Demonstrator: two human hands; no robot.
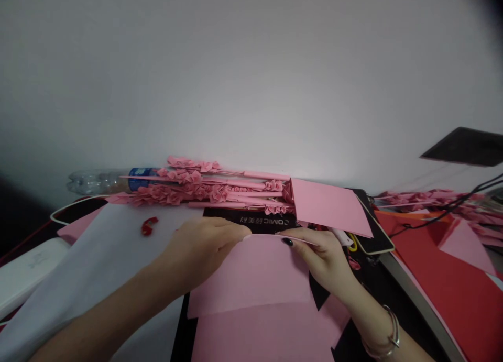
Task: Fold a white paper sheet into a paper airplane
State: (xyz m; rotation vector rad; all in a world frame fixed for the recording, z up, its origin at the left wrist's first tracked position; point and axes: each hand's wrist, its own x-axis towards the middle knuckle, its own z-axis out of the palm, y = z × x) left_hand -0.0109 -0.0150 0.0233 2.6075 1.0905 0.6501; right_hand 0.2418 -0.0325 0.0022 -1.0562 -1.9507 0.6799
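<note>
A pink paper sheet is held by its far edge between my two hands. My left hand has its fingers closed on the edge's left part, with thumb and finger pressed together. My right hand pinches the right part of the same edge, the dark-nailed thumb on the near side. Under the held sheet lies more pink paper, on a black mat with white lettering. Just beyond my right hand, a folded pink square rests on other things.
Pink paper flowers on stems lie along the wall, beside a plastic bottle. White paper with a small red scrap is at left, near a white device. Red paper and a phone are at right.
</note>
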